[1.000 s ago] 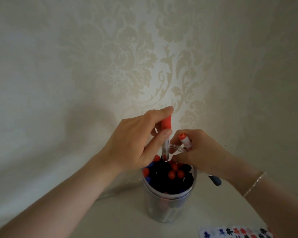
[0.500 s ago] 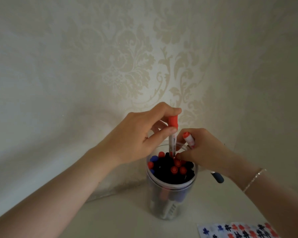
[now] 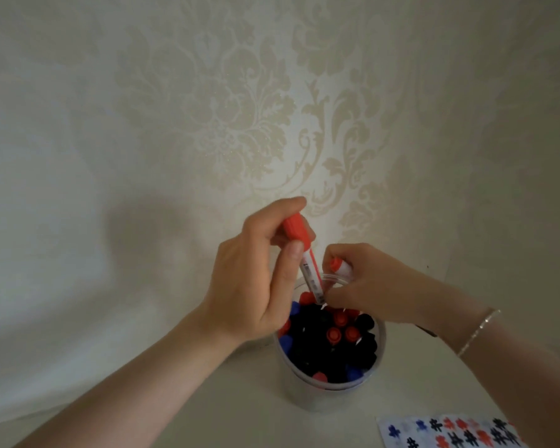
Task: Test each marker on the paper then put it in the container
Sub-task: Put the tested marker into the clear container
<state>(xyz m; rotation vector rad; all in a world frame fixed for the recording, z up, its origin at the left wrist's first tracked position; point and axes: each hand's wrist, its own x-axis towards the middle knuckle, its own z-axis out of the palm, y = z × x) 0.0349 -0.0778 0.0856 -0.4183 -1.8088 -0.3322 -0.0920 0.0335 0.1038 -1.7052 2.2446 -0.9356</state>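
A clear round container stands on the table, packed with several markers with red, blue and black caps. My left hand pinches a red-capped marker by its upper end; the marker is tilted, its lower end dipping into the container's far side. My right hand hovers over the container's far rim, its fingers curled around a second red-ended marker, and its fingertips touch the first marker's barrel. The test paper with red, blue and black marks lies at the bottom right.
A patterned cream wall rises right behind the container. A dark object pokes out from under my right wrist. The pale tabletop stretches to the left of the container.
The red-capped marker in my left hand has tilted from upright to a slant, cap leaning left. My right hand has stayed over the rim. The view has shifted slightly.
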